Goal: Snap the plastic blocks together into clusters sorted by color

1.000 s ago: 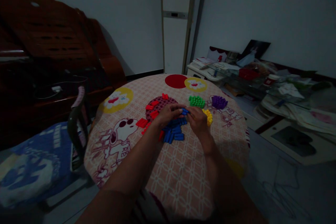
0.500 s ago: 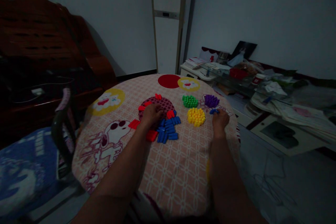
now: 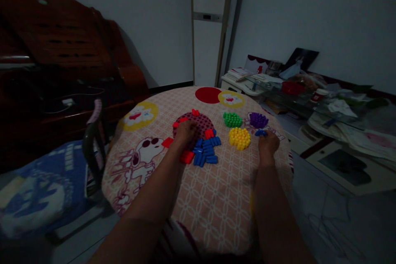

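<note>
My left hand (image 3: 185, 131) rests curled on the round table (image 3: 204, 198), among scattered red blocks (image 3: 187, 156) beside a pile of blue blocks (image 3: 206, 152). Whether it holds a block is hidden. My right hand (image 3: 267, 142) sits at the table's right side, fingers closed on a small blue piece (image 3: 260, 133) set down just below the purple pile (image 3: 258, 120). A yellow pile (image 3: 239, 137) lies between my hands and a green pile (image 3: 232, 119) sits behind it.
The tablecloth bears cartoon dogs and a red circle (image 3: 208, 95). A dark wooden sofa (image 3: 62, 62) stands at the left, a chair back (image 3: 93, 144) by the table's left edge. A low table with clutter (image 3: 309, 90) is at the right.
My hands parted from the middle. The right hand carried a blue piece to the right, past the yellow pile. The left hand settled back among the red blocks.
</note>
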Action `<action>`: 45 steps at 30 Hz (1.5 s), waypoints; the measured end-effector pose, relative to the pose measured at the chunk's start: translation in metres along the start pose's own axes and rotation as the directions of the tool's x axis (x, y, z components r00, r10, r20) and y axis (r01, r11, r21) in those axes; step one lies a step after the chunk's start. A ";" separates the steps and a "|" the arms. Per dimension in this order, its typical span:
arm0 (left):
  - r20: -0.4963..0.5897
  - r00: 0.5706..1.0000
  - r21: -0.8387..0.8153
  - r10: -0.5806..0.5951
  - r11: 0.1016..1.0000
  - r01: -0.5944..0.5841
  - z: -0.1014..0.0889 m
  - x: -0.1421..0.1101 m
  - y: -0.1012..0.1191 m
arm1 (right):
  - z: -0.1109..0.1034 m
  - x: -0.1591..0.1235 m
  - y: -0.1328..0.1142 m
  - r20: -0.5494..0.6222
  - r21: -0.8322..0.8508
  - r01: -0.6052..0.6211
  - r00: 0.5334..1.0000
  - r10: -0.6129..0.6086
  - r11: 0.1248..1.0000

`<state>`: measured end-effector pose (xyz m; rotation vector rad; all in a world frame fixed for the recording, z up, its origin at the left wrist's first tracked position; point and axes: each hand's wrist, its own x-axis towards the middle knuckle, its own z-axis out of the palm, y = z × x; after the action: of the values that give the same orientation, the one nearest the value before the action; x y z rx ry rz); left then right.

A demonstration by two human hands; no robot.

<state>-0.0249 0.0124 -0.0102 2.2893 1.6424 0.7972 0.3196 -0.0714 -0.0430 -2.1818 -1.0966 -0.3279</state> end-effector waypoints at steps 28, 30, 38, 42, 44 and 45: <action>0.122 0.918 -0.148 0.378 0.921 -0.359 0.038 -0.003 0.033 | -0.008 -0.010 -0.017 -0.224 0.149 -0.027 0.973 0.060 0.988; 0.170 0.891 -0.166 0.421 0.903 -0.396 0.041 -0.004 0.034 | -0.010 -0.010 -0.018 -0.235 0.158 -0.027 0.970 0.064 0.987; 0.278 0.820 -0.162 0.501 0.866 -0.474 0.026 -0.014 0.049 | -0.016 -0.011 -0.029 -0.250 0.200 0.008 0.967 0.043 0.980; 0.256 0.875 -0.240 0.411 0.904 -0.355 0.021 -0.015 0.060 | -0.021 -0.014 -0.044 -0.261 0.261 0.045 0.965 0.026 0.964; 0.187 0.919 -0.400 0.346 0.882 -0.251 0.019 -0.013 0.062 | -0.026 -0.019 -0.056 -0.237 0.311 0.103 0.971 -0.028 0.945; 0.152 0.939 -0.512 0.310 0.837 -0.193 0.017 -0.011 0.063 | -0.029 -0.023 -0.064 -0.216 0.346 0.151 0.973 -0.078 0.926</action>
<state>0.0324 -0.0179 0.0013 2.1418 0.9093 0.8476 0.2576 -0.0773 -0.0043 -1.7260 -1.0788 -0.3574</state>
